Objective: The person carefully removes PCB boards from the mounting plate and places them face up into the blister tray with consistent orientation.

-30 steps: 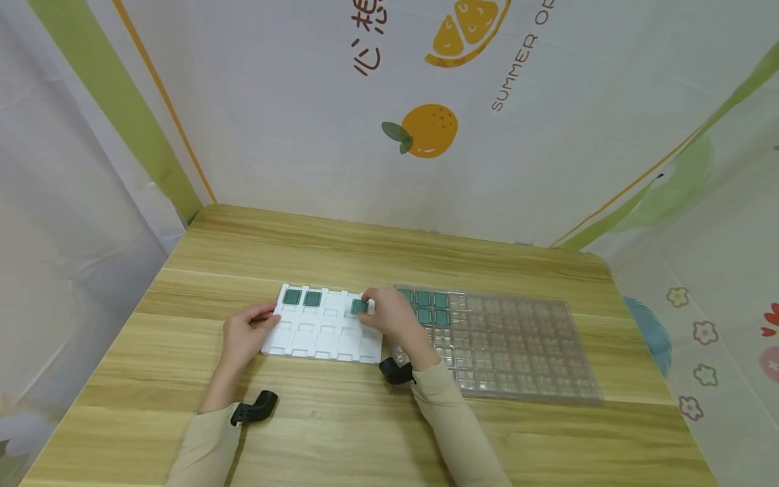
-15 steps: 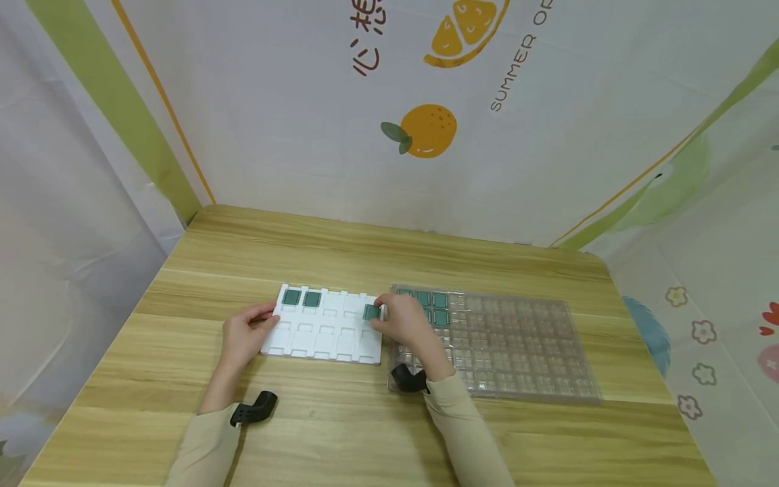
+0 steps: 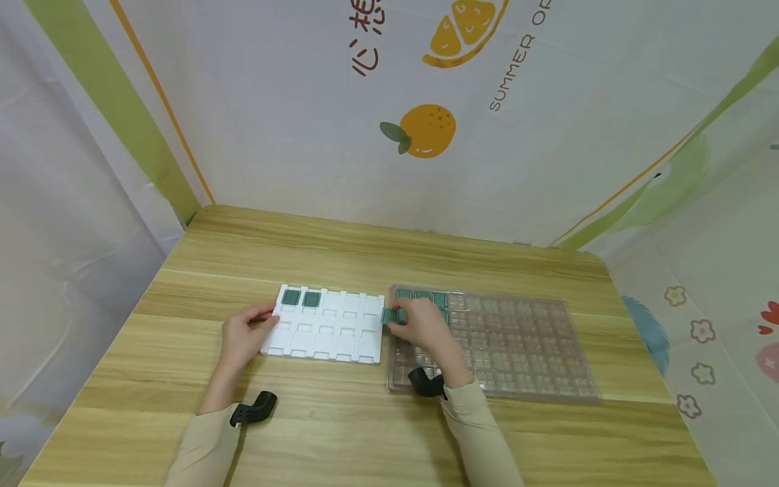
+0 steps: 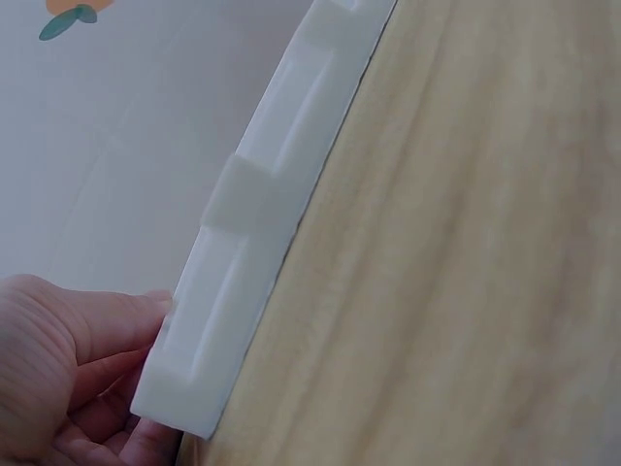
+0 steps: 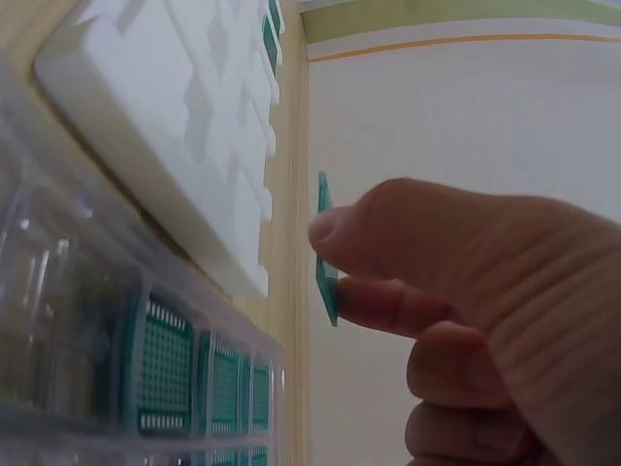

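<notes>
My right hand [image 3: 429, 331] pinches a small green circuit board [image 3: 388, 316] between thumb and finger. That board is above the left edge of the clear plastic tray [image 3: 523, 345]; in the right wrist view the board [image 5: 328, 296] appears nearly edge-on, raised over the trays. With thumb and fingers, my left hand [image 3: 242, 337] holds the left edge of a white plastic tray [image 3: 322, 331]. Two green boards [image 3: 312, 299] lie in its far left pockets. Several more boards [image 3: 439, 299] sit in the far left pockets of the clear tray, partly hidden by my right hand.
Both trays lie side by side on a wood-grain table [image 3: 341, 419], with a narrow gap between them. A white printed curtain [image 3: 304, 135] hangs behind the table's far edge and at both sides. Each wrist carries a black camera mount [image 3: 255, 409].
My right hand has carried the circuit board rightward, from over the white tray's far right pockets to the clear tray's left edge. The left hand and both trays have stayed in place.
</notes>
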{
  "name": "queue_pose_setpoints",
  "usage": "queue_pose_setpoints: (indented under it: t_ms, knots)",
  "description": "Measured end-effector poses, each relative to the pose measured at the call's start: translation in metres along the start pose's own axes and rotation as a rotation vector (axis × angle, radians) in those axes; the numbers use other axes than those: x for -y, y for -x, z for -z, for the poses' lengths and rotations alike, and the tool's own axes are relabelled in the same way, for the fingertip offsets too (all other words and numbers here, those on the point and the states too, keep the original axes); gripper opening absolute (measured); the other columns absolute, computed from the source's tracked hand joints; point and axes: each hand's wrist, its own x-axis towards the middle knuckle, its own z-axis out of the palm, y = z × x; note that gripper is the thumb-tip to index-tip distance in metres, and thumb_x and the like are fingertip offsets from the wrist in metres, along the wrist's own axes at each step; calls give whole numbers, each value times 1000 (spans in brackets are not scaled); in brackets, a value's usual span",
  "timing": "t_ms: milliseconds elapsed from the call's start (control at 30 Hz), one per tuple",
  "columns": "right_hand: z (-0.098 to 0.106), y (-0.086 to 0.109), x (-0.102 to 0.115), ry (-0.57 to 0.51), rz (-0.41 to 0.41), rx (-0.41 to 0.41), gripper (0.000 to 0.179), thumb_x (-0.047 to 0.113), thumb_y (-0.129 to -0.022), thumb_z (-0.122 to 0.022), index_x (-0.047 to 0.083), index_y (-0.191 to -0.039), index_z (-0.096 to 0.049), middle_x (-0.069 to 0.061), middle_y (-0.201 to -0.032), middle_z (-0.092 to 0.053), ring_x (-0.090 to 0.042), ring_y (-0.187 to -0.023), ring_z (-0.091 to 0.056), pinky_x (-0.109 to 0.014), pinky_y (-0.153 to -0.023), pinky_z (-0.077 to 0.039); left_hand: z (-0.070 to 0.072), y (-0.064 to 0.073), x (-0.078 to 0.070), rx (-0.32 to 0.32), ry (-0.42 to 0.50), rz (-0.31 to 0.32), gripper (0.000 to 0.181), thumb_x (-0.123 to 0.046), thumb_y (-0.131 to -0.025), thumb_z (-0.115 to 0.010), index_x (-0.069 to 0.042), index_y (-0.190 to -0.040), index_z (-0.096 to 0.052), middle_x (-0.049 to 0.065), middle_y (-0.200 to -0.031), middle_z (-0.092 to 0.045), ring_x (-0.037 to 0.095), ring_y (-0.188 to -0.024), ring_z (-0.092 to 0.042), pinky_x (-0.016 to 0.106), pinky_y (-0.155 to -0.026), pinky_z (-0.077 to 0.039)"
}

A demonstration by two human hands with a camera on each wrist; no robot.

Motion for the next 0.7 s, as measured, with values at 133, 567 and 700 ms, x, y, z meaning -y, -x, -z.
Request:
queue_pose_setpoints:
  t_ms: [133, 567, 700]
  knots:
    - [3, 5, -4, -14, 3, -1, 23, 13, -79, -73, 1, -98, -68, 8, -45, -37, -5, -41, -29, -17, -40, -24, 0, 0, 0, -2, 1, -6, 23, 4, -83, -66, 10, -105, -67, 26, -95, -65, -9, -70, -51, 5, -63, -45]
    - [2, 20, -27, -30, -9, 14, 22, 11, -78, -75, 1, -97, -68, 6, -50, -50, -3, -43, -38, -18, -42, -32, 0, -1, 2, -5, -2, -33, 22, 6, -82, -66, 11, -104, -66, 27, -94, -65, -10, -70, -51, 5, -63, -45]
    - [1, 24, -34, -22, -28, 11, 23, 10, -78, -75, 1, -97, -68, 4, -50, -50, -4, -44, -39, -19, -43, -33, -1, -1, 2, -5, -5, -36, 23, 5, -82, -66, 11, -104, -67, 26, -94, -65, -10, -70, -51, 5, -63, -45]
